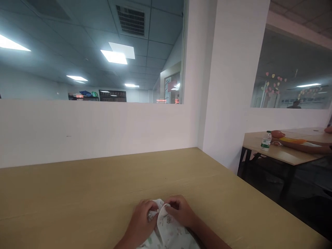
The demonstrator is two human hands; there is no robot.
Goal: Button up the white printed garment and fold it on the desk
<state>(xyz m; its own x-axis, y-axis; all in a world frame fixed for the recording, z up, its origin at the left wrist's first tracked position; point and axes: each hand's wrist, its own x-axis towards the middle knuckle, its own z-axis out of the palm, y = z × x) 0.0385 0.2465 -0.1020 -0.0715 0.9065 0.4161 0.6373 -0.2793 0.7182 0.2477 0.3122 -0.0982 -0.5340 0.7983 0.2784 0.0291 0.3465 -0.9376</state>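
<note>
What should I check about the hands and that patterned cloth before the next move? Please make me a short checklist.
1. Left hand has hold of the patterned cloth: ok, thumb and fingers are on it.
2. Right hand has hold too: ok, thumb and fingers are at a folded-over edge.
3. Whole cloth in view: not ok, the bottom of the picture cuts it off.
4. Any fastener between the fingers: cannot tell, the hands hide that spot.
5. Bottle away from the work: ok, it stands on another table to the right.
</note>
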